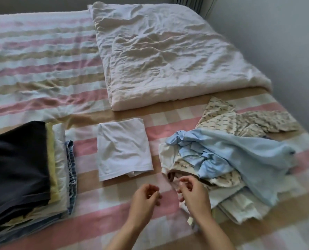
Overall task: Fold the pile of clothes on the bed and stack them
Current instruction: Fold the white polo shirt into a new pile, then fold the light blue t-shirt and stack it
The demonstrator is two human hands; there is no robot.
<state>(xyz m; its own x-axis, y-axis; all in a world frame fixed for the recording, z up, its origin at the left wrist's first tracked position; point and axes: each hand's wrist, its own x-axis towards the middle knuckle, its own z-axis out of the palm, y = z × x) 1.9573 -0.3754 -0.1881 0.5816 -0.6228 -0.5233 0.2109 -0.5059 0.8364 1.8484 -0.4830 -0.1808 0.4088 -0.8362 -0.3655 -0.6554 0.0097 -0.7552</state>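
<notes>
The unfolded pile [222, 159] lies on the right side of the bed [42, 69], just beside the right hand [191, 193]. A light blue shirt [240, 152] sits on top, over cream printed garments [227, 121] and pale cloth at the near edge.

Grip state:
- The left hand [146, 195] hovers above the sheet with loosely curled fingers and holds nothing.
- The right hand sits at the pile's near edge with its fingers curled. I cannot tell whether its grip has pinched any cloth.

Handling, as judged from the limp creases:
- All items look light, soft and limp, and will not hold a shape when lifted.
- Layers overlap and may drag each other. Lift the top item alone.
- Take hold at a seam, such as the shoulders or the hem, with both hands.

A folded white garment [123, 148] lies centre, apart from the finished stack [24, 168] at left. A folded duvet [168, 56] lies behind.
</notes>
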